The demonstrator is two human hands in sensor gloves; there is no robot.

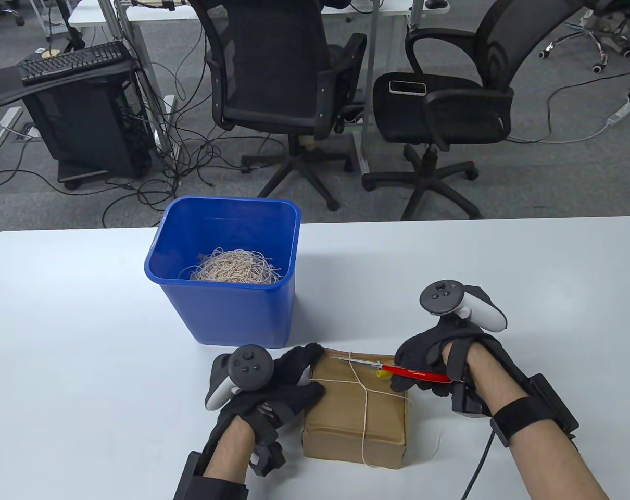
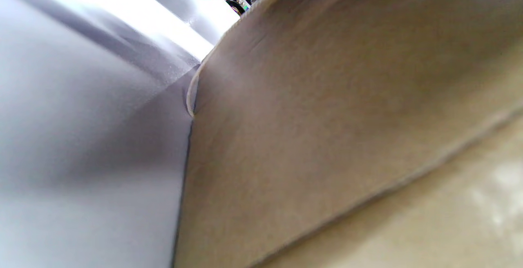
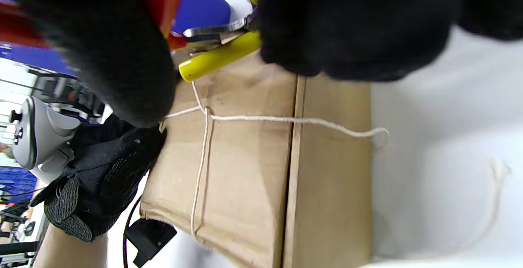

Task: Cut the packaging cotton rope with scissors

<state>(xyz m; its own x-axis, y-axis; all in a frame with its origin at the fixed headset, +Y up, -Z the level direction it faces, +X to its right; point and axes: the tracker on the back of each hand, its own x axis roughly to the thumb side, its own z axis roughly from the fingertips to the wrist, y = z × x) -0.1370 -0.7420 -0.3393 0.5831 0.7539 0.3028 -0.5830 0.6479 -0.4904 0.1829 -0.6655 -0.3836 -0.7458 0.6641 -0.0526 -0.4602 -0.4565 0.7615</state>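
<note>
A brown paper-wrapped box (image 1: 354,411) lies on the white table (image 1: 86,338), tied crosswise with white cotton rope (image 1: 366,401). My left hand (image 1: 289,380) rests on the box's left top edge and holds it down. My right hand (image 1: 424,364) grips red and yellow scissors (image 1: 398,371), blades pointing left over the far top edge of the box, at the rope. In the right wrist view the rope (image 3: 261,118) crosses the box (image 3: 245,170) under the scissors (image 3: 216,51). The left wrist view shows only the box side (image 2: 327,137) close up.
A blue bin (image 1: 226,271) with a heap of cut rope pieces (image 1: 237,268) stands just behind the box. A loose rope end (image 1: 436,445) lies on the table right of the box. Office chairs stand beyond the table's far edge.
</note>
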